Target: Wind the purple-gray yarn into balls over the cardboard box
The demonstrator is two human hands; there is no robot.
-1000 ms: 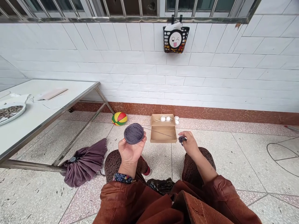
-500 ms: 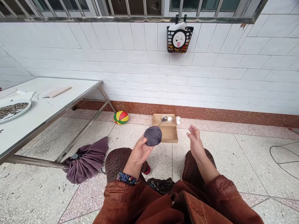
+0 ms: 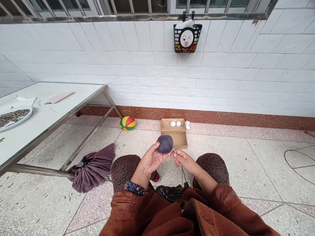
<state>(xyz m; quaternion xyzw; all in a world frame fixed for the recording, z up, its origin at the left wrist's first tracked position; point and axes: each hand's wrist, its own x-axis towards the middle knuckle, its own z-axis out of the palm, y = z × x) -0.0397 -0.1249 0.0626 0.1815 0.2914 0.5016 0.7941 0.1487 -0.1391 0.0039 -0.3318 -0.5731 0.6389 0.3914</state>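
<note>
A dark grey-purple ball of yarn [image 3: 165, 144] rests in my left hand [image 3: 150, 159], with the thumb and fingers closed around its lower left side. Right beside it, my right hand [image 3: 185, 160] pinches the dark yarn strand [image 3: 184, 173] that runs from the ball. Below that hand the strand hangs down toward my lap. Just beyond the hands, an open cardboard box [image 3: 177, 140] lies on the floor. Small white yarn balls [image 3: 176, 123] with loose thread are in its far half, and more white balls [image 3: 188, 125] sit against its right side.
A white table [image 3: 81, 95] at the left holds a plate of seeds [image 3: 14, 118] and a pinkish pouch [image 3: 59, 97]. A folded purple umbrella [image 3: 94, 170] leans under it. A colourful ball [image 3: 128, 123] lies by the wall. A black basket [image 3: 187, 38] hangs from the window bars.
My right hand has come in from the right and now pinches the strand beside the yarn ball. My left hand has moved slightly right with the ball.
</note>
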